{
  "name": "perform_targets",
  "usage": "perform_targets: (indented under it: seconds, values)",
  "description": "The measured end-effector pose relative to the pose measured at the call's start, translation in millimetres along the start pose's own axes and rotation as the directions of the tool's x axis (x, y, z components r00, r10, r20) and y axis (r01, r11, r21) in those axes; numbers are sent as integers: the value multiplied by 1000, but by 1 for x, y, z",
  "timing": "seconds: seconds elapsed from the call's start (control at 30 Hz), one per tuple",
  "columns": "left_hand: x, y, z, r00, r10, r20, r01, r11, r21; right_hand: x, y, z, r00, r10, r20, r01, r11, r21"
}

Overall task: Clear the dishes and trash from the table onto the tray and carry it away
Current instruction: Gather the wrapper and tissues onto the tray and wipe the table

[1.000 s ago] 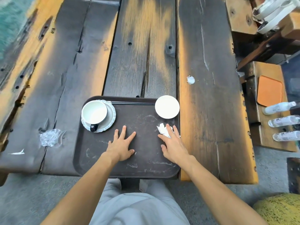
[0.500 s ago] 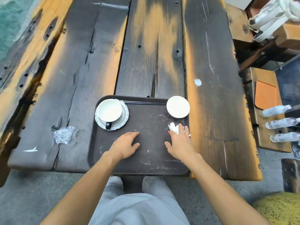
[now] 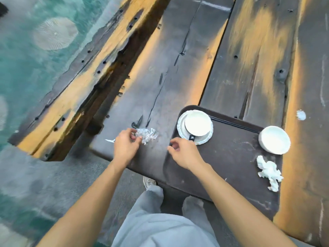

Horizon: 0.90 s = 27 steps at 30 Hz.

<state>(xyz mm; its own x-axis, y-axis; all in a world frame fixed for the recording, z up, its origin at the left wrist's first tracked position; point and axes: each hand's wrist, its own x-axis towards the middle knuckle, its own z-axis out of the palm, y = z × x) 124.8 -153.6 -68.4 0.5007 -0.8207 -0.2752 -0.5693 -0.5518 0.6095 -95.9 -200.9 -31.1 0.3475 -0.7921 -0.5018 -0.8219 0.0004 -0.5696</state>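
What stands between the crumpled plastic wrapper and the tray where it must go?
Nothing lies on the table between the wrapper and the tray. Only the right hand is over the tray's rim there.

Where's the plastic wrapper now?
Head view: the wrapper lies on the table just left of the tray, its left end pinched by the left hand.

My left hand [image 3: 125,147] pinches the near edge of a crumpled clear wrapper [image 3: 148,135] on the table [image 3: 169,77]. My right hand [image 3: 183,153], fingers loosely curled and holding nothing, hovers over the left rim of the tray [image 3: 231,166]. Just beyond it sits a cup [image 3: 196,124] on a saucer [image 3: 204,139]. Well to its right lie a white dish [image 3: 274,139] and a crumpled napkin [image 3: 268,171].
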Motion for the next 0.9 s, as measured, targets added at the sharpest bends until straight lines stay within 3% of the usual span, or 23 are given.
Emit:
perform_targets:
  seconds: [0.17, 0.27, 0.4, 0.67, 0.9]
  values:
    - [32, -36, -3, 967, -169, 189, 179, 983, -36, 56, -45, 46, 968, 246, 56, -250, 963, 97]
    - [40, -37, 4, 952, -133, 275, 159, 984, -76, 72, -50, 60, 946, 325, 3, -321, 933, 164]
    - [49, -38, 10, 959, -56, 277, 67, 997, -30, 80, -47, 67, 926, 372, -64, -352, 913, 207]
    - [50, -38, -2, 962, -97, 255, 117, 991, -65, 72, -45, 67, 907, 401, -125, -331, 865, 376]
    - [34, -27, -6, 962, -56, 268, 110, 975, -191, 31, -23, 45, 903, 419, -98, -262, 715, 648]
